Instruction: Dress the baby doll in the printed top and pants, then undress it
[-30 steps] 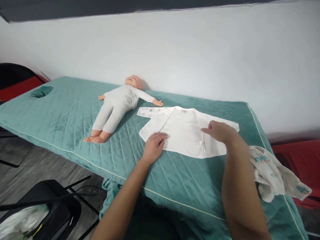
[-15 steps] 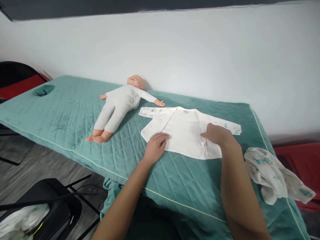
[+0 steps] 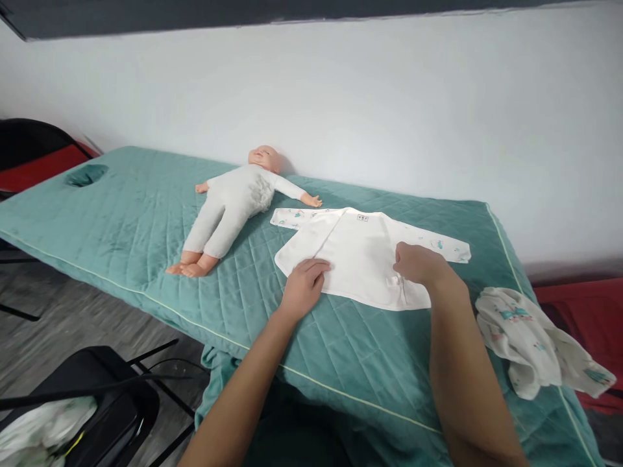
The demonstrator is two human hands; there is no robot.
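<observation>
A white baby shirt (image 3: 357, 253) lies spread out, with small prints on its long sleeves and a label at the neck. My left hand (image 3: 305, 285) rests on its lower left part, fingers stretched over the cloth. On the right side of the shirt, my right hand (image 3: 421, 263) is closed, thumb and forefinger pinched at the cloth; the other fingers are hidden. Just below those fingertips a small white tie (image 3: 396, 281) shows. Up and left of the shirt a baby doll (image 3: 238, 198) in a white cloth body lies on its back, one hand near the left sleeve.
The green quilted bed (image 3: 150, 240) stands against a white wall (image 3: 311, 97) and has a face hole (image 3: 86, 176) at its left. Crumpled printed baby clothing (image 3: 523, 337) hangs over the right edge. A black chair (image 3: 111, 389) with cloth on it stands at lower left.
The forefinger of my right hand has curled in from a stretched position, closing into a pinch at the shirt. My left hand, the shirt and the doll stay where they were.
</observation>
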